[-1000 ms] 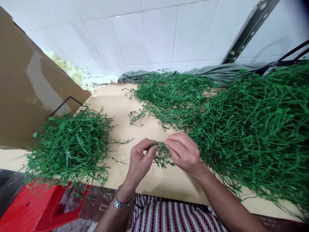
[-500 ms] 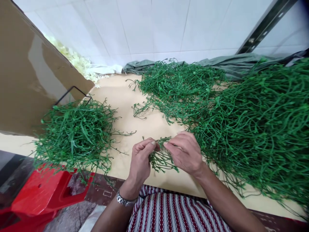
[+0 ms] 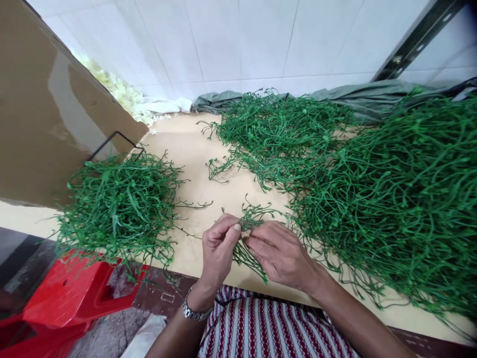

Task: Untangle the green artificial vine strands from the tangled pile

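Observation:
Thin green plastic-looking stems with small knobs at their tips make up a small bunch in front of me. My left hand pinches the bunch between thumb and forefinger. Close against it, my right hand has its fingers curled and pressed together on the same stems; its fingertips are partly hidden. Some stems fan out above the hands, others hang below them. To the right lies a large heap of green stems, joined to a flatter heap at the back. A separate pile sits at the left.
A cardboard sheet or box side stands at the left, with a bent black wire frame by it. Pale yellow scraps and crumpled grey-green cloth line the tiled wall. A red plastic stool is below the table edge.
My right hand has lowered and turned, its fingers now closer to my left hand. More stems now spread out above the hands. The left hand keeps its pinch.

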Demonstrator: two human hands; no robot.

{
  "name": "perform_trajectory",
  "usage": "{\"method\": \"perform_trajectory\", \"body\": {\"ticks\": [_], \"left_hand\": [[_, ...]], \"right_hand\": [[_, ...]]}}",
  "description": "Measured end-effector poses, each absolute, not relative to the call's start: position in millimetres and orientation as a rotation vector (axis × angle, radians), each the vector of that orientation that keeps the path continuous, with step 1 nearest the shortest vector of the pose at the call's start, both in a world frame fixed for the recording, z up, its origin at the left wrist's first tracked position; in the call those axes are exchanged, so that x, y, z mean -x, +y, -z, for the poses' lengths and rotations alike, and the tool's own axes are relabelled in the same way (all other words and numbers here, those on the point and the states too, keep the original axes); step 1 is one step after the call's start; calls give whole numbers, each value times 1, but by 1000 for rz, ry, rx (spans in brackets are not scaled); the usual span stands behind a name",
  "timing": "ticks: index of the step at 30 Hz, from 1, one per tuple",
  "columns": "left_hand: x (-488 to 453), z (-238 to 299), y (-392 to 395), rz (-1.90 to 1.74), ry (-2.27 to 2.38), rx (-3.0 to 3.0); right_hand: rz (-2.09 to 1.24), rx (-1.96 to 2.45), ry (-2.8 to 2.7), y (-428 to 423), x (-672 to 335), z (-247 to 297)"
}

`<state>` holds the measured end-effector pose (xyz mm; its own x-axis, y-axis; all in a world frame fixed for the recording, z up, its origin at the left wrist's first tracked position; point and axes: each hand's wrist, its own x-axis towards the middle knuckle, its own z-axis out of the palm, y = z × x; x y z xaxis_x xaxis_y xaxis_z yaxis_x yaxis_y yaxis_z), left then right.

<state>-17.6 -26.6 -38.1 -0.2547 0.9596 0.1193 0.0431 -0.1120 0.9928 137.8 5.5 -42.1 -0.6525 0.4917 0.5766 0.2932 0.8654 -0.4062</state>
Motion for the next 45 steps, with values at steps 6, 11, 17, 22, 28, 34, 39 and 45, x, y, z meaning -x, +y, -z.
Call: {"method": "perform_trajectory", "body": {"ticks": [6,11,17,22,28,34,39,45], "left_hand": [[21,39,-31,-1503,1311,-1398],[21,46,-37,-1469,1293,-1390],[24,43,-41,-1373,1367,-1383],[26,38,-42,-1398,1491,-1403],[27,41,-42,-1505,1531,-1514],[28,50,-38,-1718,1354,-1296],[29,50,-33,-1842,1253,-1091],[34,40,-25,-1803,1367,-1120]], "right_hand": [[-371,685,-2187,2,-141,29],[-243,707,-2285,1,-134,33],[-237,668,-2353,-2,-133,37],[-643,594,-2183,-8,-142,15],[-586,648,-2007,15,-148,-6],[-856,1006,-1922,41,-135,30],[-786,1030,-2344,40,-130,54],[-515,1018,-2333,37,-148,45]]}}
